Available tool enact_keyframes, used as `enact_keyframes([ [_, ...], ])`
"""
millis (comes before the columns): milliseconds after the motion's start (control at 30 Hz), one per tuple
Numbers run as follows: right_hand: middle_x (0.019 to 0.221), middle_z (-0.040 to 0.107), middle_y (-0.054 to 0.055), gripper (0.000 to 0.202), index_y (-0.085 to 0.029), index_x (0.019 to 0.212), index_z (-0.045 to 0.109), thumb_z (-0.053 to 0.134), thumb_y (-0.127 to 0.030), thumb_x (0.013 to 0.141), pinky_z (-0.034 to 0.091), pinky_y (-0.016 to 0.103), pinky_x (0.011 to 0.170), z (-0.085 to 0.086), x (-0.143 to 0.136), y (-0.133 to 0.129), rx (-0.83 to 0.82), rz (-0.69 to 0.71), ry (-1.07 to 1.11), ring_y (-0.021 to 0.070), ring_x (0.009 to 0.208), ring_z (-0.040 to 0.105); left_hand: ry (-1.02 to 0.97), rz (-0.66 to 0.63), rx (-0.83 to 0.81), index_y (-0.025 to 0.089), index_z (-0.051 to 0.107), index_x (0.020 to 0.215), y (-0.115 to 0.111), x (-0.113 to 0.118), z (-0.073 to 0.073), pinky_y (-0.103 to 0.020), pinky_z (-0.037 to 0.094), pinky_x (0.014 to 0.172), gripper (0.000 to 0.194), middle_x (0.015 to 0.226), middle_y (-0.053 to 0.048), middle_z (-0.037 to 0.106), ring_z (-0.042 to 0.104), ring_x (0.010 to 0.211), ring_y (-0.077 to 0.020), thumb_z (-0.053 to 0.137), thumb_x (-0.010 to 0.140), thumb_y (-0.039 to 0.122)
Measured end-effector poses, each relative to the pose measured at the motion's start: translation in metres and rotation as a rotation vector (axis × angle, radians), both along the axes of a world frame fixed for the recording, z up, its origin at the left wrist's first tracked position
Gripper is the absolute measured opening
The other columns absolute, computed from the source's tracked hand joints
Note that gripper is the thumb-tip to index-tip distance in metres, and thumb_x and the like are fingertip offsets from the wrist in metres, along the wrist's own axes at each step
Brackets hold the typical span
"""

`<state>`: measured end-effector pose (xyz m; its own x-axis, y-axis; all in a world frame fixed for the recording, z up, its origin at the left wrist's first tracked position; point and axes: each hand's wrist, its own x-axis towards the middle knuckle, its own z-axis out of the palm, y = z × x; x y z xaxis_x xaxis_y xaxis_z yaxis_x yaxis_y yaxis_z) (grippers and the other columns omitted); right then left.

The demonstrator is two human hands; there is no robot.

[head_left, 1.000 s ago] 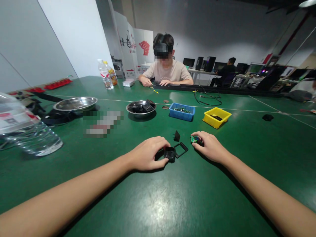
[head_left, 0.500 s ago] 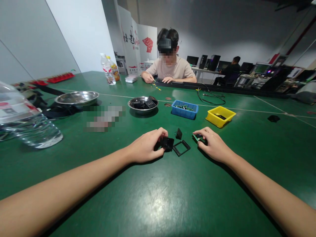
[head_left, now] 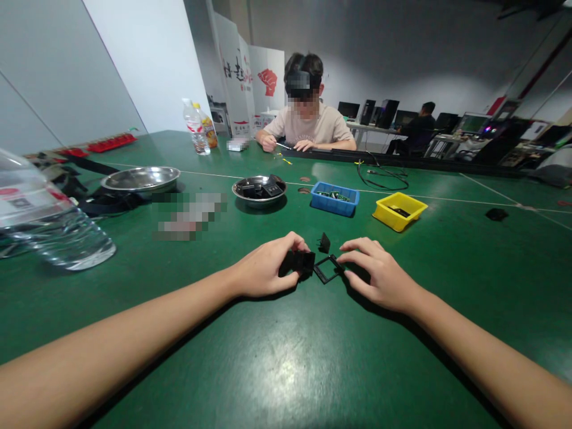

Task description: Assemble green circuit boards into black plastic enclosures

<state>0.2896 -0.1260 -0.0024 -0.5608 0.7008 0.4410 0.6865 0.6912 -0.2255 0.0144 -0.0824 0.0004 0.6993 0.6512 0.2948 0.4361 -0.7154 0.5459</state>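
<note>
Left hand [head_left: 272,265] pinching black case [head_left: 306,263], on or just above green table [head_left: 286,363]. Right hand [head_left: 382,273] fingers spread at right corner of black frame [head_left: 319,273]; contact unclear. Frame flat, beside case. Small black piece [head_left: 324,242] just beyond.

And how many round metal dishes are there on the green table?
2: a shallow dish at the left, beyond the large water bottle, and a smaller dish holding black parts, left of the blue bin.
</note>
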Motion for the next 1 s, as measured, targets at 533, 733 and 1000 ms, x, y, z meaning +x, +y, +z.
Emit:
enact_keyframes([
  [533, 0.102, 0.069, 0.008, 0.018, -0.019, 0.105, 0.069, 0.059, -0.017, 0.089, 0.053, 0.036, 0.089, -0.006, -0.005, 0.000, -0.185, 0.059, 0.012, 0.0215, 0.098, 0.064, 0.068, 0.014, 0.114, 0.021, 0.054, 0.104, 0.000, 0.001, 0.001, -0.030, 0.046, 0.079, 0.025, 0.095, -0.004, 0.062, 0.059, 0.085, -0.0186, 0.060, 0.079, 0.024],
  [733, 0.093, 0.070, 0.009, 0.019, -0.016, 0.102, 0.069, 0.057, -0.009, 0.089, 0.053, 0.033, 0.079, -0.008, -0.004, 0.002, -0.104, 0.116, 0.029, 0.0206, 0.088, 0.063, 0.090, -0.002, 0.135, 0.019, 0.056, 0.108, 0.000, 0.000, 0.002, -0.031, 0.047, 0.083, 0.027, 0.099, -0.005, 0.062, 0.059, 0.090, -0.0193, 0.060, 0.082, 0.023],
  [1000, 0.089, 0.069, 0.007, 0.021, -0.018, 0.102, 0.067, 0.056, -0.007, 0.089, 0.051, 0.029, 0.073, -0.010, -0.001, 0.004, -0.024, 0.136, 0.061, 0.0183, 0.081, 0.061, 0.099, 0.001, 0.147, 0.019, 0.057, 0.109, 0.001, 0.001, 0.001, -0.033, 0.047, 0.084, 0.027, 0.100, -0.006, 0.062, 0.059, 0.092, -0.0205, 0.062, 0.084, 0.026],
])
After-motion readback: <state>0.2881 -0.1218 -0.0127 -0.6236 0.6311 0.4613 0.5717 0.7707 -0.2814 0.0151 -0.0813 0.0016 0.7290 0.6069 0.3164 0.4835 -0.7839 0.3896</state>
